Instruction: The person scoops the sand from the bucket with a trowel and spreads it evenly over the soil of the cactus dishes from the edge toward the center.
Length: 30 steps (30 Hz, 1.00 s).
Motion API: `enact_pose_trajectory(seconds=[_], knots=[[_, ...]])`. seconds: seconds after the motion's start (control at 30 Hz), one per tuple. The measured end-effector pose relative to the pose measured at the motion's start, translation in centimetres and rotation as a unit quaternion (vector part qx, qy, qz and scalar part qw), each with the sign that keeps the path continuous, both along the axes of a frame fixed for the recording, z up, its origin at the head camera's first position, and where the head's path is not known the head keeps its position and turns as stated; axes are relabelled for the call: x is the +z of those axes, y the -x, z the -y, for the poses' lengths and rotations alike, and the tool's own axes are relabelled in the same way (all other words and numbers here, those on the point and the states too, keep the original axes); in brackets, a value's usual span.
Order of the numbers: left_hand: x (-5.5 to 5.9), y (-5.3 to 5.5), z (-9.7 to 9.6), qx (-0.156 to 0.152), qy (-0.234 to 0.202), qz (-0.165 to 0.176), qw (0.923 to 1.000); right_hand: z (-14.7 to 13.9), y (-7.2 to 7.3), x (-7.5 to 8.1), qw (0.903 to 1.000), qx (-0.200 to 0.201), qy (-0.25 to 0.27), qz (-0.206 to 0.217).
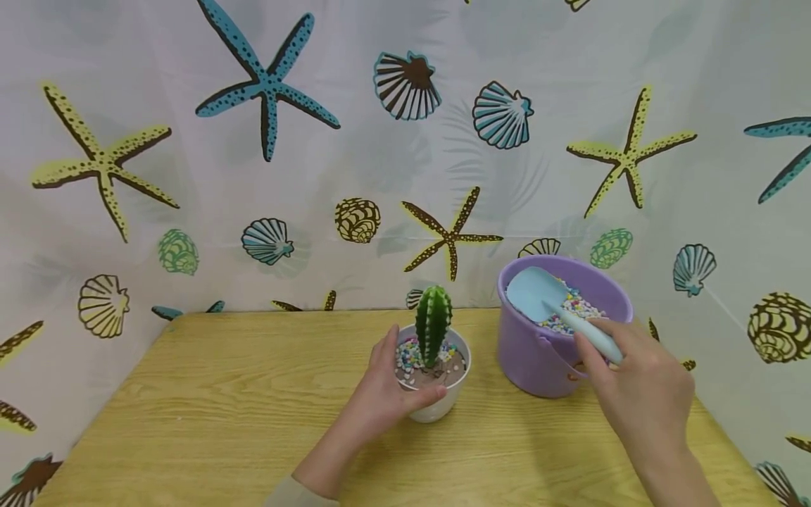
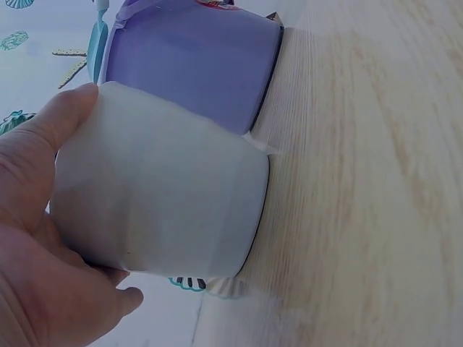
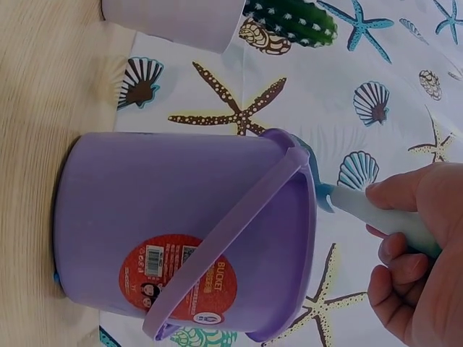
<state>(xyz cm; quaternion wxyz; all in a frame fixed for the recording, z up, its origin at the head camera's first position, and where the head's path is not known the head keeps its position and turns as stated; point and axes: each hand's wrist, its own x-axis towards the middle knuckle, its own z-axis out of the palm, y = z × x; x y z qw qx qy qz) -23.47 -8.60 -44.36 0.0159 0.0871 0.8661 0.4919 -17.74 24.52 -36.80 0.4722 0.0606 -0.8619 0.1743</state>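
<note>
My left hand (image 1: 393, 394) grips the white pot (image 1: 437, 408), thumb and fingers round its side near the rim. A green cactus (image 1: 434, 325) stands upright in the pot, with brown soil and colourful pebbles (image 1: 410, 354) about its base. In my right hand (image 1: 646, 384) is the handle of a light blue toy shovel (image 1: 535, 292). The shovel's blade lies over the opening of the purple bucket (image 1: 538, 366), which holds more small colourful pebbles (image 1: 579, 308). In the left wrist view the pot (image 2: 166, 181) hides part of the bucket (image 2: 195, 65).
Pot and bucket stand on a wooden table (image 1: 253, 380), the bucket at its back right. A purple handle (image 3: 224, 238) hangs down the bucket's side across a red label (image 3: 148, 264). A curtain (image 1: 355, 162) printed with starfish and shells hangs behind the table.
</note>
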Motion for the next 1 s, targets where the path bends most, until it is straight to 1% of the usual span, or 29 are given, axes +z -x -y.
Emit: enact_pose_trajectory(seconds=[0.13,0.23,0.4,0.53,0.6,0.67,0.83,1.0], knots=[[0.0,-0.1,-0.2,0.002,-0.006,0.001,1.0,-0.5,0.1,0.3,0.9999,-0.005,0.0,0.014],[0.0,-0.1,-0.2,0.004,-0.006,-0.002,1.0,-1.1,0.4,0.7,0.9993,-0.011,-0.001,0.036],[0.1,0.0,-0.3,0.005,0.0,-0.01,0.9999,-2.1,1.1,1.5,0.9952,-0.016,0.014,0.096],[0.1,0.1,-0.3,0.006,0.002,-0.013,0.9999,-3.1,1.4,2.2,0.989,-0.015,0.013,0.146],[0.1,0.1,-0.3,0.007,0.002,-0.013,0.9999,-3.5,1.5,2.6,0.984,-0.015,0.013,0.177],[0.2,0.2,-0.3,0.006,0.003,-0.015,0.9999,-3.9,1.6,3.0,0.9765,-0.014,0.014,0.214],[0.2,0.2,-0.3,0.006,0.013,-0.017,0.9997,-5.0,1.8,3.7,0.9543,-0.005,0.02,0.298],[0.2,0.4,-0.3,0.005,0.02,-0.014,0.9997,-6.1,2.0,4.4,0.9331,0.009,0.03,0.358]])
